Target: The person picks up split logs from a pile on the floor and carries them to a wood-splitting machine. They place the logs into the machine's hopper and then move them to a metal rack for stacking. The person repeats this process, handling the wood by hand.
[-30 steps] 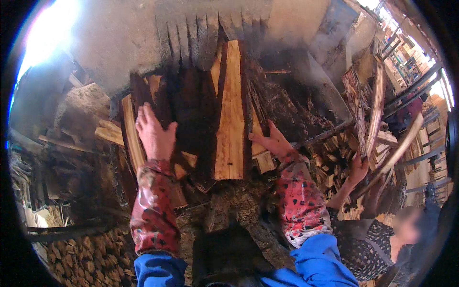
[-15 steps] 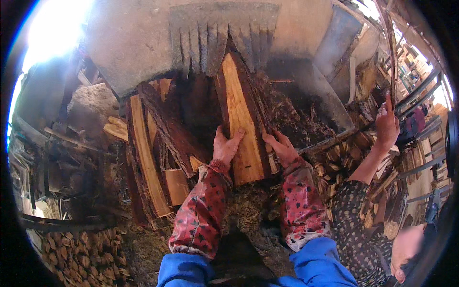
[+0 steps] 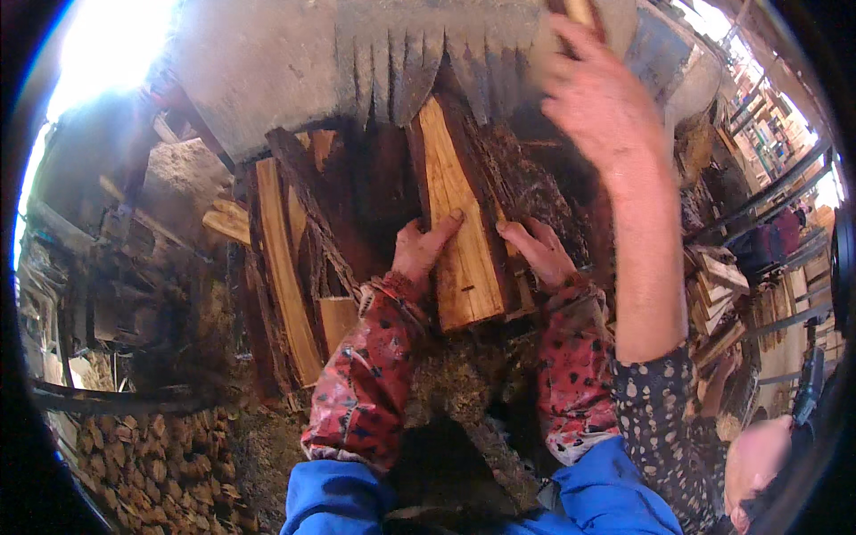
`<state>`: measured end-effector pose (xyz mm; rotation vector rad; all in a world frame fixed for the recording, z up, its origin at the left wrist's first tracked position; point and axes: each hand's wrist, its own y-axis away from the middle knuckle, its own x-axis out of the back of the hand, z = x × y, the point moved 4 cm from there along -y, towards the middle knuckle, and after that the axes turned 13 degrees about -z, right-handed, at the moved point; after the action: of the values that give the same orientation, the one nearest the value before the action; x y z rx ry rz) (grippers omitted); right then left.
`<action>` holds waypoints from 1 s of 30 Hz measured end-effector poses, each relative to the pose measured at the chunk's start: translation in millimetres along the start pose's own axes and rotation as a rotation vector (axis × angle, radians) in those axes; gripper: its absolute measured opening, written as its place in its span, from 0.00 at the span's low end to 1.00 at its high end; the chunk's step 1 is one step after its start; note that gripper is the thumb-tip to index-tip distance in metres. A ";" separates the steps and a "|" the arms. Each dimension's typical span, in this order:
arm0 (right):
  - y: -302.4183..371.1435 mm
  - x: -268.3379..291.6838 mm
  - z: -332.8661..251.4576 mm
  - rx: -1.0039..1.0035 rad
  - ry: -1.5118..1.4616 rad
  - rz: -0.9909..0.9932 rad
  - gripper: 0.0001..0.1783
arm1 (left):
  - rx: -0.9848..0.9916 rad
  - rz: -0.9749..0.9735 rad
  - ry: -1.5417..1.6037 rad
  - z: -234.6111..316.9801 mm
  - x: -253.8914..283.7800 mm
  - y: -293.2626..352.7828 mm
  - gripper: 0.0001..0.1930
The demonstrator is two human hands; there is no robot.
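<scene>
A bark-edged slab of split wood (image 3: 462, 259) lies lengthwise in front of me, its far tip under a flap of hanging strips (image 3: 415, 76). My left hand (image 3: 424, 250) grips its left edge, thumb lying on the pale sawn face. On the other side my right hand (image 3: 541, 251) holds the bark edge with the thumb on top; its remaining fingers are mostly hidden. Both forearms wear red patterned sleeve covers. Over the flap's right side reaches a co-worker's hand (image 3: 606, 98), blurred by motion, with a small piece of wood (image 3: 581, 12) at its fingers.
Several bark-edged boards (image 3: 287, 267) lean to my left beside a dark gap. A large grey metal hood (image 3: 259, 80) spans the far side. Stacked firewood (image 3: 160, 464) fills the lower left. The co-worker's dotted sleeve (image 3: 660, 419) is close to my right arm.
The co-worker's arm has swung in from the right, up across the hood's right part. My hands keep hold of the slab; it and the nearby boards appear slightly higher in view.
</scene>
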<state>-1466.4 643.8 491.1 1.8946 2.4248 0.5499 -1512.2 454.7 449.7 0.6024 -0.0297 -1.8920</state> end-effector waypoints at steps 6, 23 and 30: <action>87.0 -50.6 41.2 0.013 -0.043 0.058 0.32 | -0.076 0.050 -0.118 -57.4 -7.5 91.9 0.40; -83.5 -159.7 -146.4 0.946 1.863 -0.096 0.21 | 0.145 -0.069 0.517 -157.9 23.0 112.9 0.34; -132.7 -6.0 -117.0 0.513 2.082 0.288 0.07 | 0.151 -0.140 0.568 -148.4 18.9 113.5 0.26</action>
<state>-1615.6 580.3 562.1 1.9151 2.8250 3.6616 -1356.9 430.6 346.8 1.2543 0.2445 -1.7975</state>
